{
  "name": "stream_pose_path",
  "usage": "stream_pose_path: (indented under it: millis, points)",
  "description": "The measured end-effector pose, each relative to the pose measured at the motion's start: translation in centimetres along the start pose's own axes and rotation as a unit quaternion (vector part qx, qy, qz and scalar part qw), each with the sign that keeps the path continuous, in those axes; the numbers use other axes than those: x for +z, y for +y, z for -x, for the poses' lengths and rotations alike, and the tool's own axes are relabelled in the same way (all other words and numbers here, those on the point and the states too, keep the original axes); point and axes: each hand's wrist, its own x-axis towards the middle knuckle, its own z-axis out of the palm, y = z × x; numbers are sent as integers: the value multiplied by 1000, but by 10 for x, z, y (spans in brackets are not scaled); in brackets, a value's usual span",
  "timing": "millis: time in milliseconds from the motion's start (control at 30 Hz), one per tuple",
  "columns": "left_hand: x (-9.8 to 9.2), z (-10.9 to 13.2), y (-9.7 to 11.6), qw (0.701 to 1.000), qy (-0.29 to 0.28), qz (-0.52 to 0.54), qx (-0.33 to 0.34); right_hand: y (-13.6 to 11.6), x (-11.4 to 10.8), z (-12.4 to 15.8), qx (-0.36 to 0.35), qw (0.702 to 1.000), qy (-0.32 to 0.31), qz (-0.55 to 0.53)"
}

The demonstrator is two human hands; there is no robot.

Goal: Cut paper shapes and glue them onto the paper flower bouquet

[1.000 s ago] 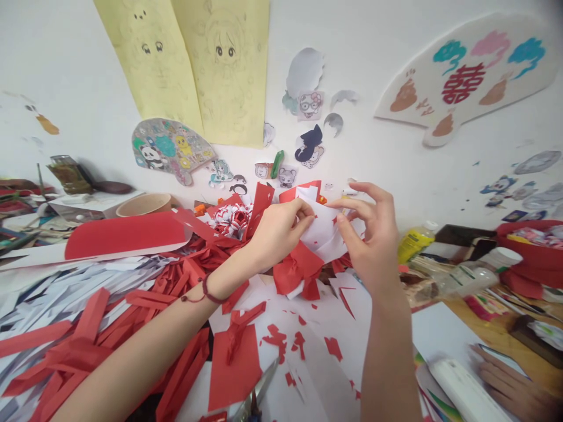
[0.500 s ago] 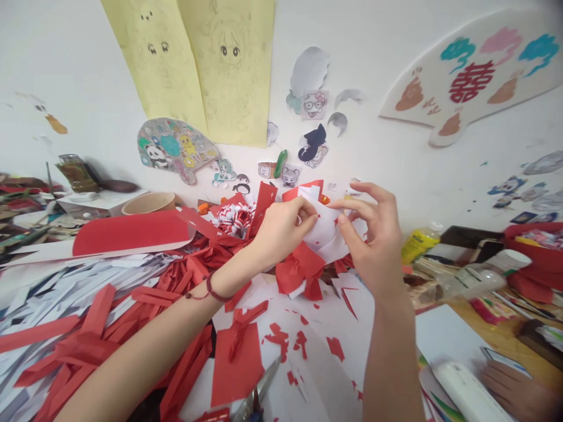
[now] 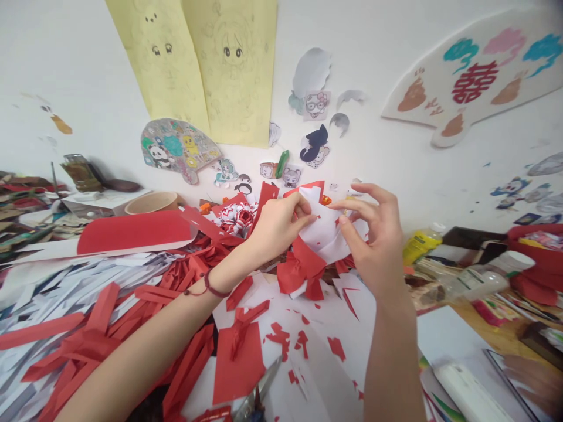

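Both hands hold one folded paper cutting (image 3: 323,231), white on the side facing me and red on the other, raised above the table. My left hand (image 3: 279,225) pinches its upper left edge between thumb and fingers. My right hand (image 3: 373,240) pinches its right edge with thumb and forefinger, the other fingers spread. A crumpled red part of the paper (image 3: 303,272) hangs below the hands. A red cord bracelet (image 3: 210,287) circles my left wrist.
Red and white paper strips (image 3: 88,328) pile up on the left. Scissors (image 3: 259,392) lie at the bottom centre among red scraps. A paper bowl (image 3: 152,203) and a yellow bottle (image 3: 417,243) stand by the wall. Another person's hand (image 3: 532,381) rests at the lower right.
The view has shifted slightly; both hands stay on the paper cutting with small finger adjustments. The other person's hand at the lower right has drawn back to the right.
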Motion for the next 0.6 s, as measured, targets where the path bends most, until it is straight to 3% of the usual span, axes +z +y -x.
stream_pose_path:
  millis: [167,300,467,600]
  points:
    - [-15,-8,-2,982,34,-123,135,0,0,-1,3,1000,9,-4]
    - [-23,-26,0,963,-31,-170,208,-1,-1,0,7,1000,0,-12]
    - [-27,-49,0,946,-118,-184,239,0,0,0,8,1000,-7,-23]
    - [-26,-57,3,937,-152,-195,247,2,2,0,2,1000,-9,-27]
